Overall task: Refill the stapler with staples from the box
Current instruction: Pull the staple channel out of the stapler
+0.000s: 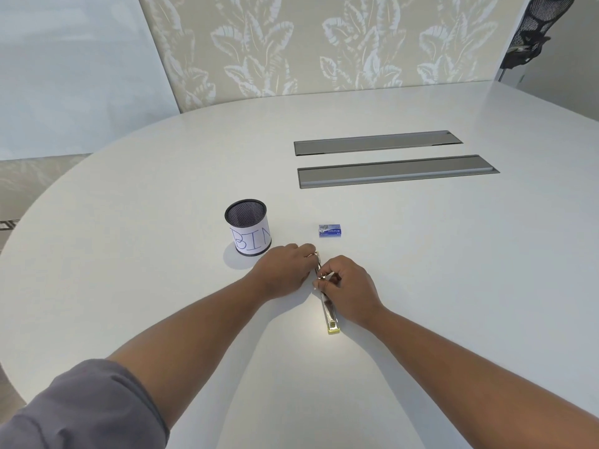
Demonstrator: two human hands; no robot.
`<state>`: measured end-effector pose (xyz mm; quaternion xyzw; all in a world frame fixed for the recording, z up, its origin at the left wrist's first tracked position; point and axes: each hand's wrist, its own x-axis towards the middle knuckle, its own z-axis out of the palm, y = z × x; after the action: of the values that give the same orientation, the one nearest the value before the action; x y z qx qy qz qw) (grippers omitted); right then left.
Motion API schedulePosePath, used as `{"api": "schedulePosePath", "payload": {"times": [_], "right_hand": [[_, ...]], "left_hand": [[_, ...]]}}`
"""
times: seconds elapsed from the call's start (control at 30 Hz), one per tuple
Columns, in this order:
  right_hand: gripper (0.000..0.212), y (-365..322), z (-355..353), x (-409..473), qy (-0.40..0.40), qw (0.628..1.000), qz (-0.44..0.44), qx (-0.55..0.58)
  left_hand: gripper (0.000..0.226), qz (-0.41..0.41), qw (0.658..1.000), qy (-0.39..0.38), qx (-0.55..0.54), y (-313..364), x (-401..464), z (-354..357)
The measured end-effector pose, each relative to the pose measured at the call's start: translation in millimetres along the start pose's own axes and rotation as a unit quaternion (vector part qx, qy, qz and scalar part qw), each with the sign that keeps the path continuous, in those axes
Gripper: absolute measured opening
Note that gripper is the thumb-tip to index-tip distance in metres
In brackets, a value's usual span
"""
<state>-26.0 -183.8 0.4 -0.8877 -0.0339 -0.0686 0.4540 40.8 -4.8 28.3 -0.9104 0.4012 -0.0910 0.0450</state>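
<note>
A slim gold stapler (330, 317) lies flat on the white table (453, 286), laid open lengthwise, its near end pointing toward me. My left hand (285, 270) grips its far end from the left. My right hand (350, 286) pinches the middle of the stapler from the right with thumb and fingers; whether it holds staples is hidden. A small blue staple box (330, 230) sits shut on the table just beyond both hands, apart from them.
A black mesh cup (248, 226) with a paper label reading "BIN" stands left of the box, close to my left hand. Two grey cable hatches (395, 171) lie flush in the table farther back. A black office chair (531, 34) stands at the far right.
</note>
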Motion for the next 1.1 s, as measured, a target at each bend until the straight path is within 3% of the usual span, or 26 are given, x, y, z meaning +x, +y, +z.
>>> {"api": "schedulePosePath", "payload": {"times": [0.13,0.4,0.53,0.7,0.8,1.1], "right_hand": [[0.018,2,1,0,0.003,1.0,-0.001,-0.007],[0.022,2,3,0,0.007,1.0,0.013,-0.009],[0.021,2,3,0,0.007,1.0,0.01,-0.006],[0.02,1,2,0,0.004,1.0,0.017,-0.007],[0.021,1,2,0,0.002,1.0,0.018,-0.011],[0.025,0,2,0,0.005,1.0,0.015,-0.007]], "left_hand": [[0.029,-0.002,0.997,0.033,-0.073,3,-8,3],[0.031,-0.08,0.981,0.067,-0.164,9,-5,4],[0.026,-0.09,0.99,0.027,-0.105,9,0,0],[0.019,-0.029,0.999,-0.028,0.027,7,5,-9],[0.018,-0.006,0.998,-0.046,0.047,6,8,-13],[0.032,-0.025,0.991,-0.015,-0.131,0,0,-10]]}}
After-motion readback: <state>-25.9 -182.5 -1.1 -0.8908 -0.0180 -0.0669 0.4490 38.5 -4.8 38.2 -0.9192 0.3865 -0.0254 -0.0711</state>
